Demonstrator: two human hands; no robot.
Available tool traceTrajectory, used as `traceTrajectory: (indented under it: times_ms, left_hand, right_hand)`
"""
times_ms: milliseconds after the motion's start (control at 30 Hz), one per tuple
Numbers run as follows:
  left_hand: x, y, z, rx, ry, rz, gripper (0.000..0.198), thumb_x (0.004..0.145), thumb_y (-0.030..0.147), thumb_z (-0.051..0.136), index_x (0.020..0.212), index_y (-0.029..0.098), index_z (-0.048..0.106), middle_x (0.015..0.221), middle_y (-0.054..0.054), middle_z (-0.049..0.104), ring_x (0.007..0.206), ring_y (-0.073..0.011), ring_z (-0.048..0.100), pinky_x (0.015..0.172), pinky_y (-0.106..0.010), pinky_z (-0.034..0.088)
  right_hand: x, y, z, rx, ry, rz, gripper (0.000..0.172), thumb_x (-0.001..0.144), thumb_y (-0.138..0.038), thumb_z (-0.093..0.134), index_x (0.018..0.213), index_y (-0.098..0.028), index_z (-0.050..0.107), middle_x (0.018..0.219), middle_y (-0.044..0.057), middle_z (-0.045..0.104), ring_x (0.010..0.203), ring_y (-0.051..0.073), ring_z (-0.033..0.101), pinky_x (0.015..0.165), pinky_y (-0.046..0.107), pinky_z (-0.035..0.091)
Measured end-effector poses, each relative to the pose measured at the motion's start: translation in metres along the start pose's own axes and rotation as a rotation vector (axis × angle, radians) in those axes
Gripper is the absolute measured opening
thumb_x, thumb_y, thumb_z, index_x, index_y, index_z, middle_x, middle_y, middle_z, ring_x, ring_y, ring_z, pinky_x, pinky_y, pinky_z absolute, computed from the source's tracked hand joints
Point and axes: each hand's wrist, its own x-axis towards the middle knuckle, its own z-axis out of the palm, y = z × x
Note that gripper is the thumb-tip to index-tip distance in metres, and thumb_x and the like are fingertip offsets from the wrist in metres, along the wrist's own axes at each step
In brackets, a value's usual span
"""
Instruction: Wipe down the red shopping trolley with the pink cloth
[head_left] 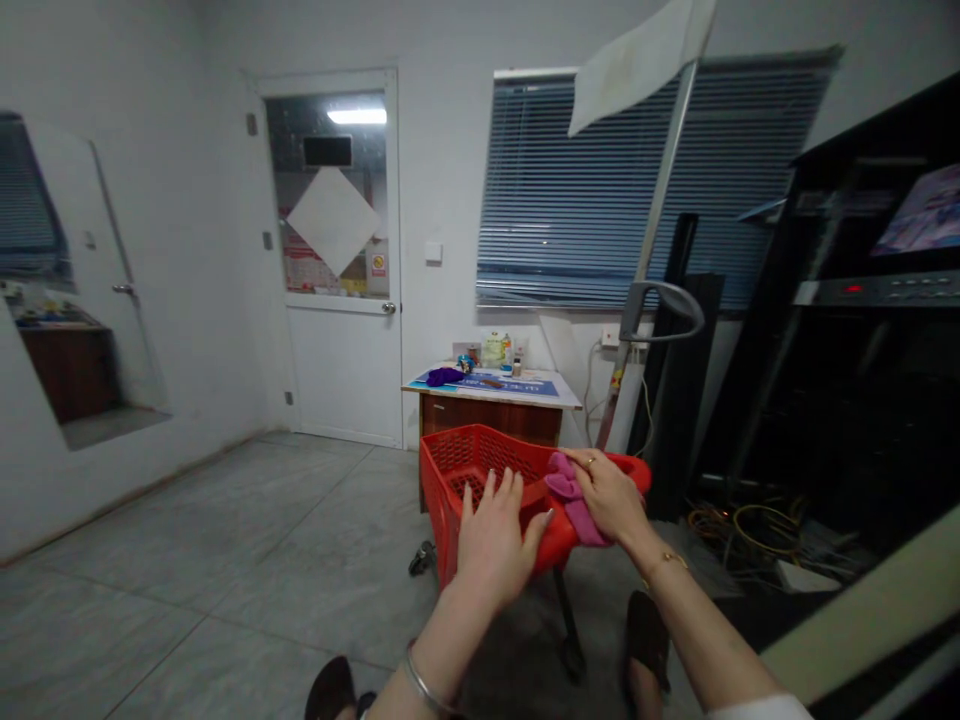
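Note:
A red plastic shopping basket on wheels (457,470) stands on the floor in front of me. My left hand (493,538) rests on its near rim with the fingers stretched out flat. My right hand (611,495) presses a pink-purple cloth (571,500) against the red handle bar (634,468) of the basket, fingers curled over the cloth. A bracelet sits on each wrist.
A wooden desk (491,410) with a purple cloth, bottles and papers stands behind the basket under a blinded window. A white door (341,370) is at the back left. Black equipment and cables (750,525) fill the right. A metal pole (652,240) leans nearby. Grey tiled floor spreads left.

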Motion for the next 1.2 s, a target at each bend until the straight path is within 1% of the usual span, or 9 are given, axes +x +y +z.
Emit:
traceTrajectory:
  times_ms: [167,300,400,533,600,800,900,1067,1200]
  left_hand:
    - [0.001,-0.020,-0.007,0.185,0.019,0.013,0.049,0.100,0.042,0.033,0.138,0.017,0.051,0.146,-0.010,0.048,0.141,-0.0287,0.035,0.117,-0.057,0.021]
    - [0.004,-0.020,-0.001,0.252,0.111,0.057,0.044,0.101,0.032,0.030,0.128,0.014,0.059,0.138,-0.014,0.056,0.135,-0.0271,0.044,0.117,-0.053,0.022]
    - [0.009,-0.028,0.004,0.240,0.151,0.087,0.041,0.100,0.032,0.033,0.119,0.015,0.065,0.130,-0.013,0.063,0.129,-0.0274,0.051,0.113,-0.052,0.029]
    - [0.019,-0.044,0.006,0.246,0.178,0.131,0.038,0.099,0.029,0.035,0.114,0.015,0.067,0.126,-0.013,0.065,0.130,-0.0266,0.051,0.112,-0.049,0.032]
    - [0.024,-0.049,0.006,0.253,0.193,0.102,0.037,0.099,0.027,0.035,0.113,0.016,0.067,0.125,-0.012,0.066,0.130,-0.0267,0.050,0.112,-0.051,0.031]
    - [0.031,-0.061,0.003,0.321,0.206,0.137,0.035,0.098,0.023,0.036,0.109,0.014,0.068,0.124,-0.014,0.066,0.133,-0.0278,0.047,0.111,-0.050,0.032]
    - [0.033,-0.066,0.002,0.336,0.181,0.150,0.033,0.096,0.020,0.037,0.103,0.014,0.069,0.122,-0.014,0.067,0.131,-0.0283,0.049,0.109,-0.049,0.034]
    - [0.036,-0.057,0.008,0.318,0.182,0.126,0.033,0.096,0.020,0.038,0.096,0.013,0.071,0.117,-0.014,0.070,0.130,-0.0287,0.050,0.109,-0.049,0.034]
    - [0.037,-0.047,0.013,0.286,0.199,0.082,0.035,0.097,0.021,0.038,0.093,0.011,0.071,0.113,-0.015,0.071,0.128,-0.0284,0.051,0.110,-0.049,0.032]
  right_hand:
    - [-0.014,-0.026,0.019,-0.080,-0.043,-0.055,0.036,0.089,-0.056,0.049,0.109,-0.033,0.069,0.117,0.001,0.064,0.105,0.018,0.058,0.093,0.033,0.045]
    - [-0.017,-0.044,0.026,-0.145,0.026,-0.038,0.037,0.094,-0.049,0.044,0.094,-0.025,0.072,0.108,0.004,0.066,0.098,0.017,0.058,0.089,0.030,0.043]
    - [-0.015,-0.033,0.023,-0.175,0.024,-0.028,0.037,0.097,-0.041,0.039,0.094,-0.021,0.070,0.108,0.004,0.067,0.098,0.016,0.058,0.088,0.028,0.041]
    - [-0.015,-0.018,0.020,-0.246,0.080,0.142,0.035,0.097,-0.035,0.038,0.104,-0.019,0.068,0.110,0.005,0.066,0.092,0.015,0.060,0.081,0.027,0.041]
    - [-0.016,-0.029,0.028,-0.297,0.107,0.147,0.035,0.096,-0.033,0.039,0.105,-0.018,0.069,0.111,0.007,0.066,0.094,0.015,0.060,0.083,0.027,0.041]
    - [-0.019,-0.084,0.056,-0.313,0.119,-0.077,0.037,0.098,-0.038,0.039,0.107,-0.020,0.069,0.116,0.006,0.065,0.103,0.017,0.056,0.090,0.027,0.039]
    - [-0.021,-0.067,0.046,-0.311,0.109,-0.039,0.038,0.098,-0.036,0.037,0.105,-0.019,0.070,0.114,0.006,0.066,0.097,0.016,0.058,0.086,0.026,0.039]
    - [-0.026,-0.020,0.022,-0.323,0.204,0.213,0.038,0.096,-0.035,0.038,0.101,-0.017,0.071,0.111,0.007,0.066,0.086,0.015,0.059,0.075,0.028,0.040]
    - [-0.027,-0.043,0.037,-0.372,0.292,0.176,0.036,0.095,-0.032,0.041,0.113,-0.020,0.069,0.114,0.009,0.065,0.096,0.018,0.058,0.084,0.030,0.040]
